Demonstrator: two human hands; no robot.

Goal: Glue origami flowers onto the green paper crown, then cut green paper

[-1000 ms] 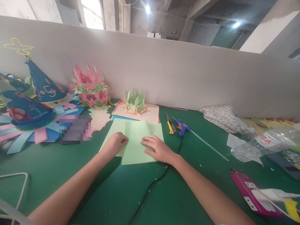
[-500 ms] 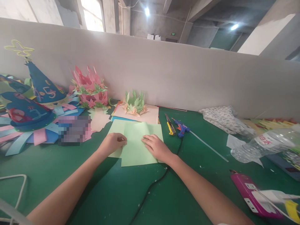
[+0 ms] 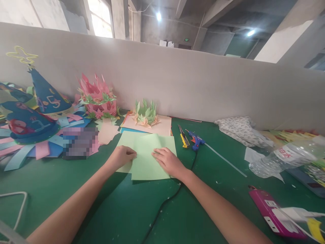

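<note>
A light green sheet of paper (image 3: 148, 166) lies on top of another pale green sheet (image 3: 124, 137) in the middle of the table. The upper sheet bulges a little near its far edge, as if folded over. My left hand (image 3: 122, 157) pinches the left edge of the upper sheet between thumb and fingers. Flat on its right part rests my right hand (image 3: 169, 161), fingers stretched out and pointing left. Just beyond the paper, a green paper crown (image 3: 146, 113) stands on a stack of coloured sheets (image 3: 164, 126).
To the right lie a yellow utility knife (image 3: 185, 139) and a blue glue gun (image 3: 196, 140) with its black cord (image 3: 158, 211). A plastic bottle (image 3: 284, 159) and a magenta power strip (image 3: 274, 213) are farther right. Paper hats (image 3: 49, 93) and pink crowns (image 3: 99, 98) stand left.
My right hand has slid very slightly left over the paper. My left hand keeps its pinch at the edge. The view has shifted a little.
</note>
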